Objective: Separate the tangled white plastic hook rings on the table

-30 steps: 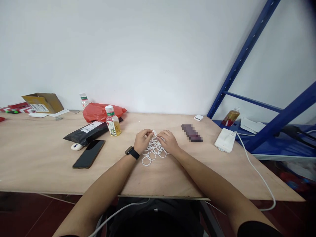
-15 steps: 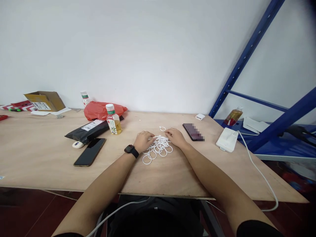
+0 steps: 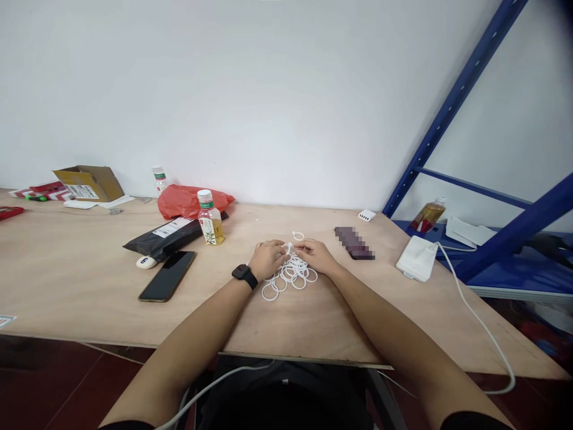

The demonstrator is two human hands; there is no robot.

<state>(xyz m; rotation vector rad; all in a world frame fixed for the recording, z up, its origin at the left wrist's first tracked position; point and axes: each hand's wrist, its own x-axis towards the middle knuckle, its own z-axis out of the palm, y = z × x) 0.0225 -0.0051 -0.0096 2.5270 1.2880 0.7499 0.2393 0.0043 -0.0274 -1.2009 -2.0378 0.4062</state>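
Note:
A loose pile of thin white plastic rings (image 3: 293, 273) lies on the wooden table, several of them overlapping. My left hand (image 3: 267, 258), with a black watch on its wrist, is at the pile's left edge, fingers bent and pinching a white ring (image 3: 289, 246). From the other side, the fingertips of my right hand (image 3: 317, 255) close on the same ring, just above the pile. Its lower part is hard to make out between the fingers. Just beyond both hands a single white ring (image 3: 298, 236) lies apart on the table.
To the left are a phone (image 3: 167, 276), a black parcel (image 3: 163, 236), a drink bottle (image 3: 210, 218) and a red plastic bag (image 3: 181, 202). To the right lie another phone (image 3: 353, 242) and a white power bank (image 3: 417, 258) with a cable, near a blue metal frame (image 3: 441, 128).
My hands have drawn closer together, fingertips meeting at one ring above the pile. The whole view has shifted slightly; the single ring beyond stays on the table.

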